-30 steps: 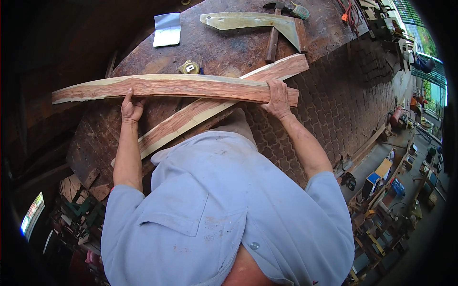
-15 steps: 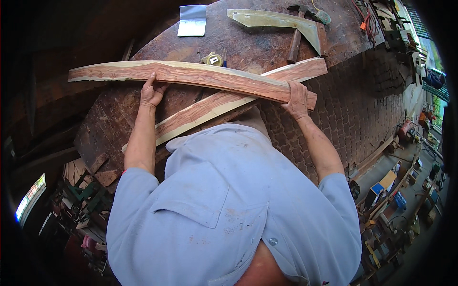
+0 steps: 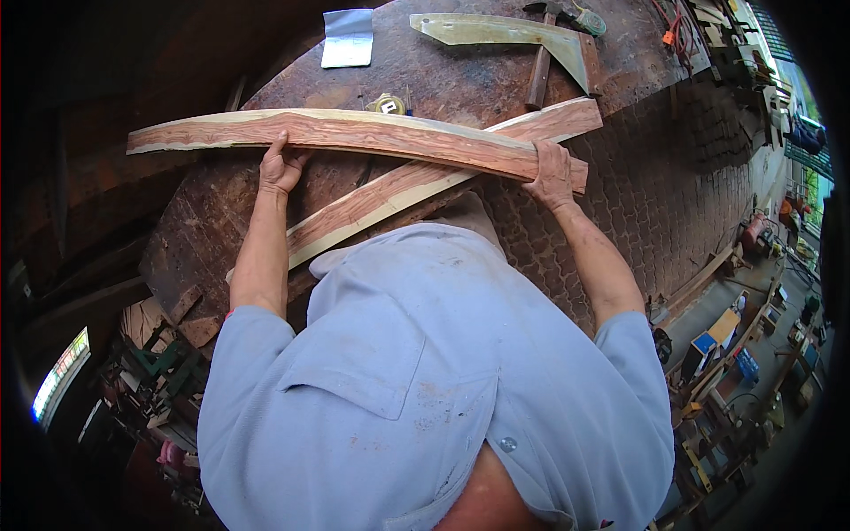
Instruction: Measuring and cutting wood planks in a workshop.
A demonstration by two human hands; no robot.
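Observation:
Both hands hold a long reddish wooden plank (image 3: 390, 138) with pale edges, stretched left to right in front of me. My left hand (image 3: 282, 168) grips its lower edge, with the thumb on the upper face and the fingers underneath. Near the right end, my right hand (image 3: 551, 174) is closed over the plank. Beneath it a second wooden board (image 3: 372, 211) of the same kind lies slantwise, crossing under the held one toward the upper right. A tape measure (image 3: 388, 104) sits just beyond the plank, partly hidden by it.
On the brown worktable (image 3: 292, 88) lie a folded paper (image 3: 348, 40), a large try square (image 3: 496, 31) and a hammer (image 3: 538, 75). Wood offcuts (image 3: 199, 329) rest at the table's left corner. Right of it spreads a paved floor (image 3: 637, 203), with cluttered tools (image 3: 708, 354) farther right.
My hands keep the same hold on the plank, whose right end sits very slightly higher. The table things have shifted a little up and left in the view.

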